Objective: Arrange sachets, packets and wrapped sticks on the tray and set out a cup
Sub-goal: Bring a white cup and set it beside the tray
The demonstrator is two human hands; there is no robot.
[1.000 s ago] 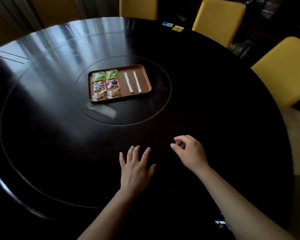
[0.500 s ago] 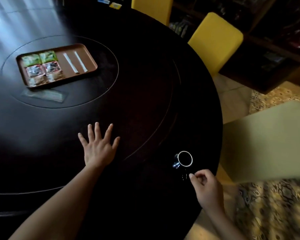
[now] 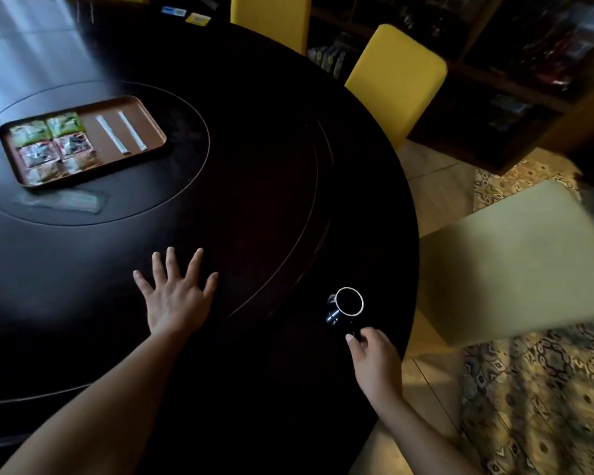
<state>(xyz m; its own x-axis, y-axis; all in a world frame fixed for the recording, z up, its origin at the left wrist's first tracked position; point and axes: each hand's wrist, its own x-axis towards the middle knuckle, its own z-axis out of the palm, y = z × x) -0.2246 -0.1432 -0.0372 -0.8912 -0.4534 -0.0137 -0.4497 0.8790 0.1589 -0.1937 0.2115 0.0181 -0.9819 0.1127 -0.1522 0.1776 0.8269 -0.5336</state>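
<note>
left hand [image 3: 176,301] flat, spread on table [image 3: 254,159] | right hand [image 3: 371,354] pinches cup [image 3: 348,302] near side

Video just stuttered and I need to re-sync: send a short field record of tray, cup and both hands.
tray: on table's inner disc
sachets: six, gridded, tray's left part
wrapped sticks: two, side by side, tray's right part
clear packet: on table, off tray's near edge
cup: upright, near table's right edge
left hand: flat on table, fingers spread
right hand: fingers curled at cup's near side; grip unclear
</note>
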